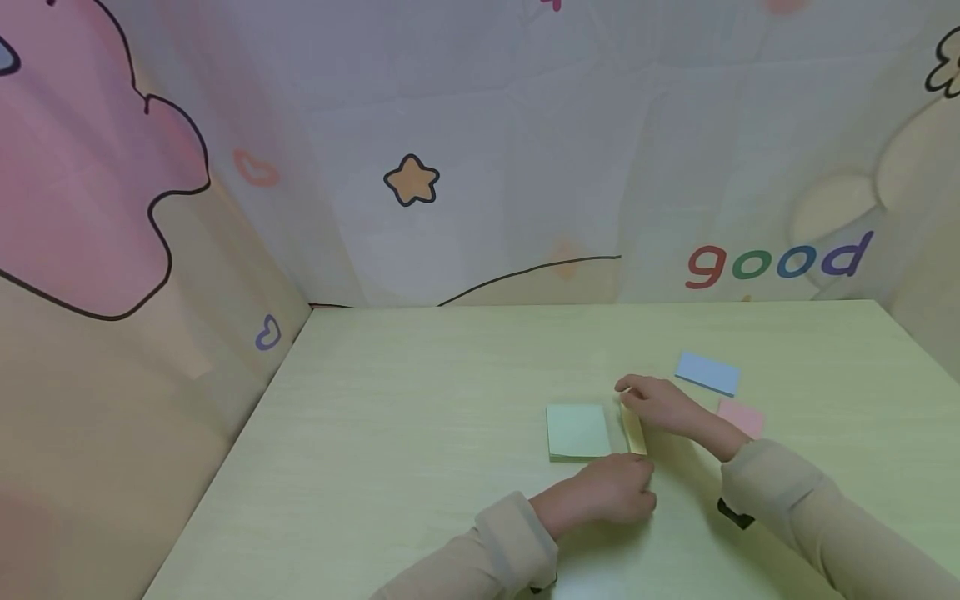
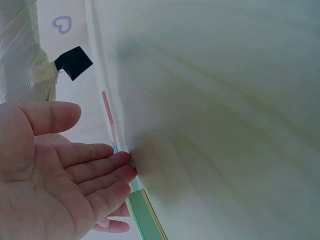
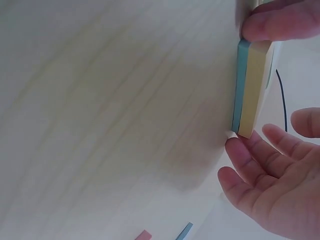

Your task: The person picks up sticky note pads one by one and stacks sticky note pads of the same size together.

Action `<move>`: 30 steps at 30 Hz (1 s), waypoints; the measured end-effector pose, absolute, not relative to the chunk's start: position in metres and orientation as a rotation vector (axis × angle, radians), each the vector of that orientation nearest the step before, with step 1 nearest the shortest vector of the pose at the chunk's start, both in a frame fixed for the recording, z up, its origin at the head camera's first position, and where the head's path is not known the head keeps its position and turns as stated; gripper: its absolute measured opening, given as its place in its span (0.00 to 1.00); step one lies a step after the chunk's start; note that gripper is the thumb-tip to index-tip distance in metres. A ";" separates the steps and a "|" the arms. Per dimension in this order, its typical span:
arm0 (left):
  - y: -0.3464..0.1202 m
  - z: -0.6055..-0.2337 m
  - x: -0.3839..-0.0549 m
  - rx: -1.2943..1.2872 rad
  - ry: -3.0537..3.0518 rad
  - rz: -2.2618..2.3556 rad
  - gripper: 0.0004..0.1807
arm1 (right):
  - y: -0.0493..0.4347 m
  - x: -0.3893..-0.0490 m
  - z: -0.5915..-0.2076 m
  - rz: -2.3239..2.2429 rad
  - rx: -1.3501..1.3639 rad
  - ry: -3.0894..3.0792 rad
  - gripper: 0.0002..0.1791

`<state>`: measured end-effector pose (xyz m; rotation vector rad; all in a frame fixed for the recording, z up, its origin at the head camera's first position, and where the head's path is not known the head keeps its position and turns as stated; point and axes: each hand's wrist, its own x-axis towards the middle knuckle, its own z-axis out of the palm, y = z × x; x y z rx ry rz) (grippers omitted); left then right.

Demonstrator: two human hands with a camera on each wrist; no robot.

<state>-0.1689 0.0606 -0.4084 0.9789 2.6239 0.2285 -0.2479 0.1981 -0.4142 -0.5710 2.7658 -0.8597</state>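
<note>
Between both hands a narrow yellow sticky note pad (image 1: 634, 432) lies on the table. The right wrist view shows a blue layer (image 3: 241, 85) against its table side. My left hand (image 1: 617, 490) is at the pad's near end, its fingers (image 2: 102, 172) extended and thumb apart. At the far end is my right hand (image 1: 663, 406), with loosely bent fingertips (image 3: 237, 150) touching the pad's end and the thumb away from it. Just left of the yellow pad sits a square green sticky note pad (image 1: 577, 432), also seen edge-on in the left wrist view.
Behind the right hand lies a blue sticky note pad (image 1: 707, 373). A pink pad (image 1: 741, 417) is partly hidden by the right forearm. The pale table (image 1: 375, 433) meets a printed cloth backdrop (image 1: 480, 167) at the back and left.
</note>
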 end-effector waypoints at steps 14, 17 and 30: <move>0.059 -0.409 -0.168 1.010 2.632 0.228 0.08 | 0.194 -0.243 -0.408 -0.829 -0.625 2.766 0.16; 0.059 -0.409 -0.168 1.006 2.636 0.231 0.09 | 0.193 -0.242 -0.408 -0.825 -0.621 2.768 0.16; 0.060 -0.412 -0.169 0.995 2.630 0.228 0.08 | 0.193 -0.243 -0.410 -0.804 -0.644 2.792 0.15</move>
